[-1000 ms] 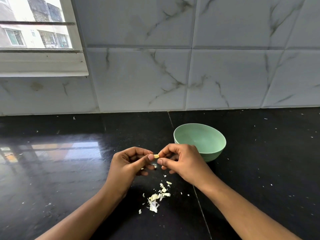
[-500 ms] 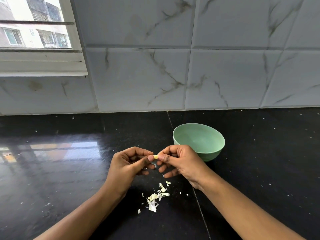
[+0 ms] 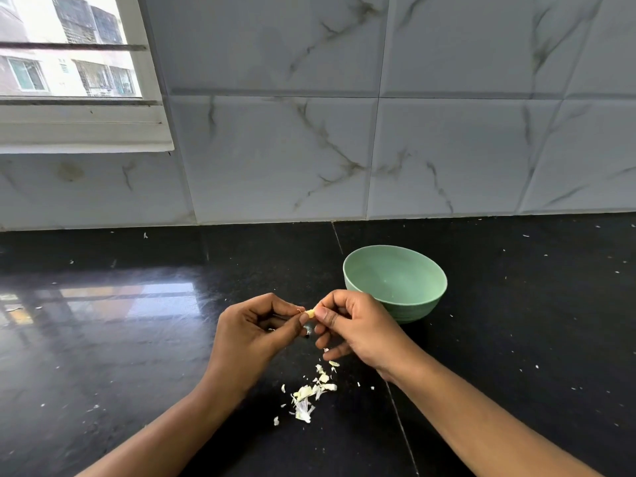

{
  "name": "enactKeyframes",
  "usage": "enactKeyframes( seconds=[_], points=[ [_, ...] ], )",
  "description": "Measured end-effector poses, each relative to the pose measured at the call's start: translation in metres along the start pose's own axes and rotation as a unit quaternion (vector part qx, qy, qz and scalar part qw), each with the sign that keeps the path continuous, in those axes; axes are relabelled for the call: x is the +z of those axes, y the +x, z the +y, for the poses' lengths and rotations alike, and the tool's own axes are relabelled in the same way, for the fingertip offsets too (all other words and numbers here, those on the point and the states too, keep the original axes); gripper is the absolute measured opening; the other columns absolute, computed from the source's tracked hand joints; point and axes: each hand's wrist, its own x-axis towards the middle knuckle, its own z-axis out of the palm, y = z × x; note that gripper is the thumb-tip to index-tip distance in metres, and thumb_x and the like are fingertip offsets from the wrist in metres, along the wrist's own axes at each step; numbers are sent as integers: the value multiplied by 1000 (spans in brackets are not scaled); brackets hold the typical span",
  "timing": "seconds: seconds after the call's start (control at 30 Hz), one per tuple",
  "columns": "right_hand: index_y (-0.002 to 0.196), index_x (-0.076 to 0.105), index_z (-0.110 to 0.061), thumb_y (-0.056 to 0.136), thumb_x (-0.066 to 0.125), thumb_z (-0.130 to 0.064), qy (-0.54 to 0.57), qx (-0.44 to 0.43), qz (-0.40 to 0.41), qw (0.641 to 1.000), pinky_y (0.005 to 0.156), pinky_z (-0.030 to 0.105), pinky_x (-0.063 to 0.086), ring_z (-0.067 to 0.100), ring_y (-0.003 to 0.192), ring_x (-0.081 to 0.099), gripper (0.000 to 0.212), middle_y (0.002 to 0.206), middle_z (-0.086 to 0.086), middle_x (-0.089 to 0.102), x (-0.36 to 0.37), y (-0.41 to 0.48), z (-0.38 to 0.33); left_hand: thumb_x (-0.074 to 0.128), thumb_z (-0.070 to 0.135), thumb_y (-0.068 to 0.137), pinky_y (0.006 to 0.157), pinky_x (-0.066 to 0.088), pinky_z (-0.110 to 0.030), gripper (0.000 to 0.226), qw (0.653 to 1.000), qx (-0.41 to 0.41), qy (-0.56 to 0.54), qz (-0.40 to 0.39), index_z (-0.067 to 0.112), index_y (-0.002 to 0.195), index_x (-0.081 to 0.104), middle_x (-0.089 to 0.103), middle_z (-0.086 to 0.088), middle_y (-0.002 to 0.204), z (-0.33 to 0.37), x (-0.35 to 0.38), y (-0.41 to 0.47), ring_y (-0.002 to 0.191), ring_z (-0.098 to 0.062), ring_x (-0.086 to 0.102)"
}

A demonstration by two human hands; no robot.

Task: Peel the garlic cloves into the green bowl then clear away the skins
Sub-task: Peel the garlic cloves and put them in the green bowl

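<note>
A small pale garlic clove [image 3: 310, 313] sits between my two hands above the black counter. My left hand [image 3: 256, 333] pinches its left end with thumb and fingers curled. My right hand [image 3: 358, 327] pinches its right end between thumb and forefinger. Most of the clove is hidden by my fingertips. The green bowl [image 3: 395, 282] stands just behind my right hand; nothing shows in the visible part of its inside. A heap of whitish garlic skins [image 3: 311, 394] lies on the counter below my hands.
The black stone counter [image 3: 120, 339] stretches left and right, speckled with tiny skin flecks. A marble-tiled wall [image 3: 344, 149] rises behind it. A window with a white sill [image 3: 79, 129] is at the upper left.
Both hands keep pinching the clove in nearly the same place. My right hand's lower fingers have loosened and spread a little.
</note>
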Motion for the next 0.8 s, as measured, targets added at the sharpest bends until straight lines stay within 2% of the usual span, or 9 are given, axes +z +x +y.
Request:
enactKeyframes(
  seconds=[0.1, 0.2, 0.3, 0.5, 0.57, 0.67, 0.8],
  points=[
    [88, 56, -13, 97, 50, -17, -102, -45, 20, 994, 54, 34, 58, 6, 59, 59, 12, 71, -2, 56, 5, -3, 0, 77, 17, 64, 55, 52, -23, 8, 1000, 6, 1, 4, 21, 70, 73, 73, -6, 72, 0, -1, 0, 59, -14, 68],
    [88, 54, -13, 98, 48, -19, -141, -70, 31, 987, 55, 43, 58, 14, 61, 61, 13, 72, 0, 57, 7, -5, 0, 78, 17, 65, 57, 54, -24, 9, 1000, 18, 18, 2, 19, 72, 73, 73, -5, 74, -1, -2, 0, 61, -16, 69],
    [86, 56, -12, 97, 48, -19, -140, -64, 40, 987, 54, 46, 57, 24, 60, 62, 15, 70, 4, 58, 9, -5, 0, 78, 19, 65, 59, 55, -24, 9, 998, 33, 44, 8, 22, 71, 72, 74, 0, 75, -2, -3, 0, 62, -14, 70],
    [83, 53, -8, 98, 45, -10, 8, 22, 9, 1000, 39, 21, 45, 8, 50, 50, 17, 66, 2, 51, 11, -4, -2, 78, 18, 67, 60, 55, -19, 11, 988, 93, 120, -5, 25, 70, 70, 73, 14, 77, -1, -3, 0, 65, -6, 70],
    [86, 54, -5, 97, 44, -9, 49, 37, -1, 998, 37, 19, 42, 6, 47, 49, 16, 65, 1, 50, 10, -3, -2, 78, 16, 67, 61, 55, -19, 13, 987, 100, 123, -9, 27, 69, 70, 73, 14, 78, -2, -3, 0, 66, -6, 70],
    [89, 56, -3, 96, 44, -7, 102, 61, -22, 993, 36, 18, 40, 6, 46, 48, 14, 63, 1, 51, 7, -3, -4, 80, 17, 66, 58, 55, -24, 10, 996, 62, 64, -7, 23, 69, 72, 74, 3, 78, -3, -5, 0, 63, -13, 70],
    [71, 62, -14, 94, 47, -8, 134, 82, -59, 986, 37, 17, 40, 8, 47, 48, 28, 64, 2, 54, 7, -3, -3, 77, 13, 66, 45, 51, -29, 9, 999, 31, -3, -19, 21, 67, 71, 74, -4, 78, 1, -3, 0, 54, -15, 65]
  ],
)
